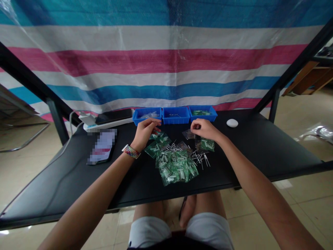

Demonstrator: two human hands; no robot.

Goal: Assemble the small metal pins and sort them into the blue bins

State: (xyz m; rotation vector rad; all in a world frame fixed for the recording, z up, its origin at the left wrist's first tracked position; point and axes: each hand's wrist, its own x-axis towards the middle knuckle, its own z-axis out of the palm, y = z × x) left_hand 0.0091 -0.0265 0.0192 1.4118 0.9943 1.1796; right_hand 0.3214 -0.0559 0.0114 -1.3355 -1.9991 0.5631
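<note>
My left hand [146,132] hovers just in front of the left blue bin [138,120], fingers loosely bent and apart, with nothing visible in them. Fingertips of my right hand [204,128] are pinched at the edge of a small clear plastic bag [188,134], in front of the right blue bin [204,118]. Between and below the hands lies a pile of green-tinted plastic bags [177,166] with small white pieces inside. Loose metal pins [200,159] are scattered at its right side. Another green bag [207,144] lies below my right hand.
A middle blue bin [176,120] holds a few metal pins; its neighbours hold clear bags and green bags. At left are a phone [103,146], a white power strip [110,125] with a dark phone [114,116], and a cable. A white oval object [232,123] sits right.
</note>
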